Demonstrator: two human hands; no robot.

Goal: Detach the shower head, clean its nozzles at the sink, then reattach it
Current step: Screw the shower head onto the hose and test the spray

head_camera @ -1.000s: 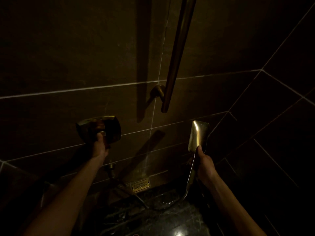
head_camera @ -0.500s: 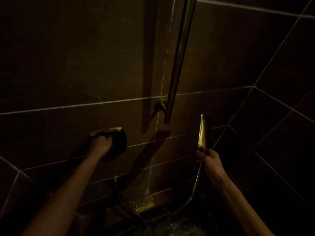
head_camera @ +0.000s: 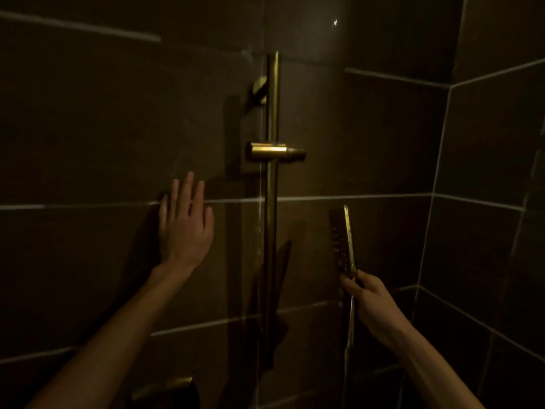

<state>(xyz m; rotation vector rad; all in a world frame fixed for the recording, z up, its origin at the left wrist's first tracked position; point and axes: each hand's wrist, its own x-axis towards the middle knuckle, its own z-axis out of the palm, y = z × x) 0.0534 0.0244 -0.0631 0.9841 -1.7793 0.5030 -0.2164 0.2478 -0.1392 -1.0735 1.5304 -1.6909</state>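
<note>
A flat rectangular brass shower head (head_camera: 342, 239) stands upright, edge-on to me, with its dark nozzle face turned left. My right hand (head_camera: 370, 302) grips its thin handle just below the head, and the hose hangs down from there. A vertical brass slide rail (head_camera: 272, 202) runs up the dark tiled wall, carrying a brass holder bracket (head_camera: 275, 152) above and left of the shower head. My left hand (head_camera: 184, 225) lies flat with straight fingers against the wall, left of the rail, holding nothing.
The brass valve handle (head_camera: 165, 389) shows at the bottom edge, below my left forearm. Dark tiled walls meet in a corner (head_camera: 439, 187) on the right. The light is very dim.
My left hand has let go of the valve handle and risen to lie flat on the wall. The view has tilted up, so the holder bracket now shows. My right hand has lifted the shower head.
</note>
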